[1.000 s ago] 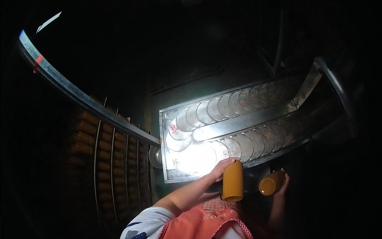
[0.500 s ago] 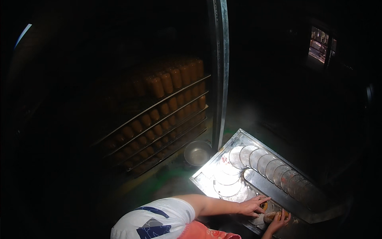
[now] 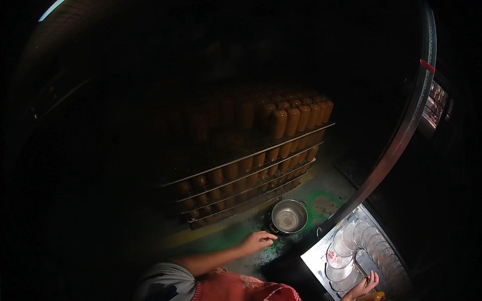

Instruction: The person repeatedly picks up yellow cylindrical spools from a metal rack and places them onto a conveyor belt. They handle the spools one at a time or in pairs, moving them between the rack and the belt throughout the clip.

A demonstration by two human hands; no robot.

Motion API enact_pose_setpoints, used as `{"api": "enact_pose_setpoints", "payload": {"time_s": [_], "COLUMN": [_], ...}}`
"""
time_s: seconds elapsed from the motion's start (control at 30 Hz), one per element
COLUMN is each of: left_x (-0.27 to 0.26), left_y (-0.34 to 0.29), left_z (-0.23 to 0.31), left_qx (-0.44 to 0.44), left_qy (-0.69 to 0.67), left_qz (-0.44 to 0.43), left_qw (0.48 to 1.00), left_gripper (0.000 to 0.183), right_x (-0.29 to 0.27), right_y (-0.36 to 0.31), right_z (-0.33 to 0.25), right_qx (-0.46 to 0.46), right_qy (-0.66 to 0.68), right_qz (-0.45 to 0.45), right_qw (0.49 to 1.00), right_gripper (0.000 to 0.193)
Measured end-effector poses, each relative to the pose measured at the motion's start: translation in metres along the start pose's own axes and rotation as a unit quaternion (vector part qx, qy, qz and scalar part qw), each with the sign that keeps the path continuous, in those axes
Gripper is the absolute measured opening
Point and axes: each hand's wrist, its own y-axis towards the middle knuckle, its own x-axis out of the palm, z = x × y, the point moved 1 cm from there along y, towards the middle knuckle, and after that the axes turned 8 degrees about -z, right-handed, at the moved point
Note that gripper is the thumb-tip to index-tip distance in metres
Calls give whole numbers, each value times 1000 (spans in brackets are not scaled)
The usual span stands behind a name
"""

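My left hand (image 3: 258, 242) is stretched out over the floor with its fingers extended and nothing visible in them. Its fingertips are close to the side handle of a round metal pot (image 3: 289, 216), and I cannot tell whether they touch. The pot stands on the floor, its inside showing. At the lower right, my right hand (image 3: 365, 286) is over a metal conveyor (image 3: 317, 256) with overlapping round plates, fingers apart. Right beside it, an amber-orange jar (image 3: 374, 296) shows at the picture's lower edge, mostly cut off.
Beyond the pot stands a dark stack of amber-orange jars (image 3: 279, 123) in layers parted by thin sheets (image 3: 251, 154). A tall metal post (image 3: 401, 138) with a red band rises beside the conveyor. The floor (image 3: 241, 266) has green patches.
My view has swung left. My left hand has left the conveyor and moved out towards the pot. My right hand stays by the conveyor, its fingers now off the jar they were around.
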Motion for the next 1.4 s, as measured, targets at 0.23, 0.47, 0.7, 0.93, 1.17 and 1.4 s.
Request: {"api": "enact_pose_setpoints", "payload": {"time_s": [0.23,0.47,0.7,0.93,1.17,1.4], "left_x": [-250,-422,-515,-537,-555,-550], "left_y": [-49,-46,83,115,127,95], "left_z": [25,62,73,62,62,44], "left_qx": [71,74,-92,-99,-35,67], "left_qy": [-8,293,400,410,431,423], "left_qz": [316,448,372,398,448,453], "left_qw": [946,842,833,815,783,782], "left_gripper": [27,37,58,51,47,44], "right_x": [311,562,777,831,860,798], "right_y": [52,76,141,159,168,155], "right_z": [-322,-501,-568,-560,-545,-519], "right_qx": [-163,-239,-288,-310,-288,-243], "right_qy": [218,265,83,67,87,140], "right_qz": [-325,-494,-403,-451,-448,-407], "right_qw": [906,793,865,834,842,869], "right_gripper": [37,49,62,54,50,42]}}
